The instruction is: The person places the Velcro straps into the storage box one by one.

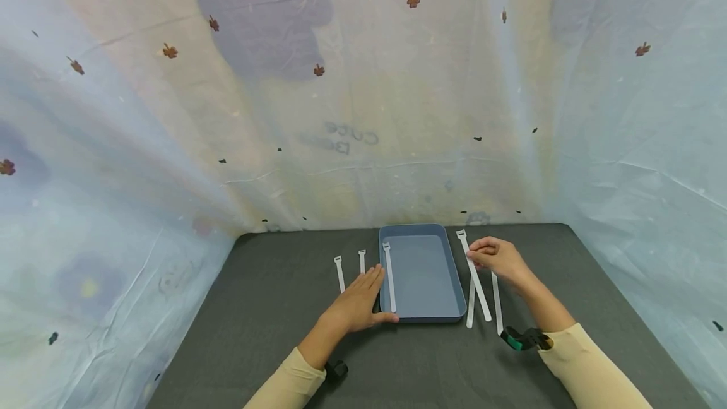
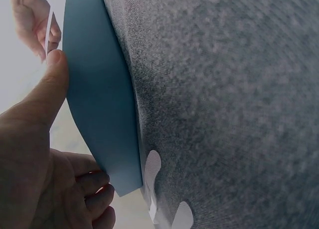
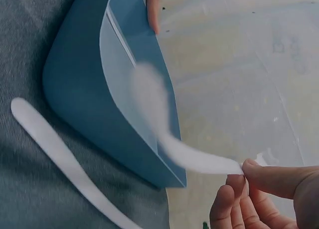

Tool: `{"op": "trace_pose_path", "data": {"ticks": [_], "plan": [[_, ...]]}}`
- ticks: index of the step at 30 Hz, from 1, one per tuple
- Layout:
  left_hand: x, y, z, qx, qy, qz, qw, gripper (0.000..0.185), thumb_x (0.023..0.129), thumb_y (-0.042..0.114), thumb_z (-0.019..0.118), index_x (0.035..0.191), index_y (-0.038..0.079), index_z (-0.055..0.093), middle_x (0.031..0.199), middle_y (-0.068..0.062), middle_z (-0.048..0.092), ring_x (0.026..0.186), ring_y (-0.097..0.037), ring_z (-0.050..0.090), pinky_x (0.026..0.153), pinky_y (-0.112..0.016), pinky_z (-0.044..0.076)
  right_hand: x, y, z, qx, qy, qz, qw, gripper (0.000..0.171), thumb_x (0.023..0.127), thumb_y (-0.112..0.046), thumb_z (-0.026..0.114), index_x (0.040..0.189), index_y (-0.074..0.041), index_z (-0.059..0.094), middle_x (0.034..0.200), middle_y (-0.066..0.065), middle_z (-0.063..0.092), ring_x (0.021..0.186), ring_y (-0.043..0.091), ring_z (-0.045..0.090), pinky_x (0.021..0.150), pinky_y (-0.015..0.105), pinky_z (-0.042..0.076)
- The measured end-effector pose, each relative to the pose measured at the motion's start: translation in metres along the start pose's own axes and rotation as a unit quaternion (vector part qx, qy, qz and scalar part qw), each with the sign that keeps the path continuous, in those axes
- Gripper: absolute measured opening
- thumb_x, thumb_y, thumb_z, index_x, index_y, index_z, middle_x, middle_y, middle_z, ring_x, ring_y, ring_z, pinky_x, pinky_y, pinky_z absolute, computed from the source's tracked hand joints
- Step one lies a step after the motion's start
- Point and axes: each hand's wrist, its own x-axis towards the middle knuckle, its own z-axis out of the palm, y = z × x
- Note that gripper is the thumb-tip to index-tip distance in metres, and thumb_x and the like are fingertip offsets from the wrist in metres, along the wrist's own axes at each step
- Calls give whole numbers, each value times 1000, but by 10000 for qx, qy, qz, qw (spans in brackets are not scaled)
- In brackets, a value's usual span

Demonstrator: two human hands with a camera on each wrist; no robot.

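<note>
A blue-grey rectangular tray (image 1: 426,276) lies on the dark table, with one white cable strap (image 1: 389,279) along the left of its floor. My left hand (image 1: 359,305) rests against the tray's left side, fingers extended and thumb spread to the near edge. Beyond the tray's right side, my right hand (image 1: 496,259) pinches another white strap (image 3: 204,161) between thumb and fingers. That strap hangs slanting, its slotted head at the far end and its rounded tail toward me. In the right wrist view its tail is blurred.
Two more straps, one here (image 1: 470,308) and another (image 1: 497,305), lie right of the tray. On the left are two further straps, the outer (image 1: 339,273) and the inner (image 1: 362,262), partly hidden by my left hand. A patterned sheet (image 1: 363,112) hangs behind the table.
</note>
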Motion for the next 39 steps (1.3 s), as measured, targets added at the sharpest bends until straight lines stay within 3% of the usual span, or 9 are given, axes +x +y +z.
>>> {"op": "trace_pose_path", "data": {"ticks": [6, 13, 21, 26, 33, 39], "plan": [[0, 0, 0, 15, 10, -10, 10000, 112, 96, 69, 69, 170, -1, 21, 178, -18, 19, 164, -32, 21, 134, -47, 21, 5, -5, 13, 183, -201, -139, 9995, 35, 105, -15, 73, 126, 11, 64, 98, 11, 78, 83, 24, 73, 77, 31, 62], [0, 0, 1, -18, -7, -56, 10000, 113, 95, 70, 68, 170, 0, 21, 178, -17, 19, 165, -30, 21, 134, -46, 21, 12, -12, 26, 360, -412, 26, 9985, 43, 106, -18, 72, 137, 10, 62, 107, 14, 77, 89, 20, 72, 85, 38, 64], [0, 1, 2, 31, 33, -48, 10000, 113, 95, 71, 68, 170, 0, 22, 178, -17, 20, 164, -30, 22, 134, -46, 22, 19, -20, 39, 457, -561, -73, 9974, 39, 107, -16, 69, 135, 11, 62, 108, 18, 76, 90, 23, 71, 88, 48, 63], [0, 1, 2, 38, 36, -53, 10000, 113, 95, 71, 68, 170, 0, 23, 178, -17, 21, 164, -31, 23, 134, -47, 22, 26, -21, 48, 680, -545, -61, 9962, 33, 107, -13, 69, 129, 10, 63, 103, 15, 76, 88, 22, 70, 91, 54, 62], [0, 1, 2, -37, 49, -89, 9999, 113, 94, 69, 70, 170, 0, 23, 178, -16, 21, 164, -31, 23, 133, -48, 22, 34, -20, 58, 842, -570, -16, 9948, 28, 107, -13, 69, 124, 8, 64, 96, 9, 75, 88, 26, 70, 84, 43, 64], [0, 1, 2, -53, 60, -90, 9999, 113, 94, 69, 71, 170, 0, 24, 178, -17, 21, 164, -31, 23, 133, -48, 23, 41, -22, 66, 702, -655, 20, 9954, 30, 107, -16, 69, 125, 7, 65, 99, 11, 76, 89, 25, 72, 92, 53, 62]]}}
